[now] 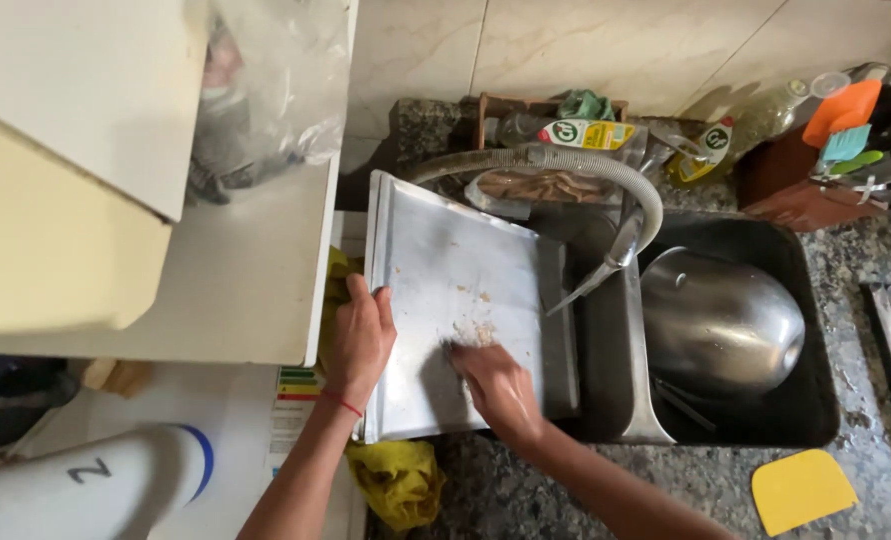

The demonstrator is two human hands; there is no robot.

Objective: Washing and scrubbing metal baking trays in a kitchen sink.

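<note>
While both hands work a metal tray (466, 270) tilted over the sink (606, 330) | left hand (359, 340): fingers clamped on tray's left edge | right hand (496, 385): fingers together, pressed on tray's crumbed face | beyond fingertips: hose (566, 165), bowl (721, 320)

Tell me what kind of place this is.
Most likely a home kitchen, at the sink. A dark sink basin set in a speckled granite counter, a metal faucet with grey hose, and dish-soap bottles against the tiled wall.
</note>
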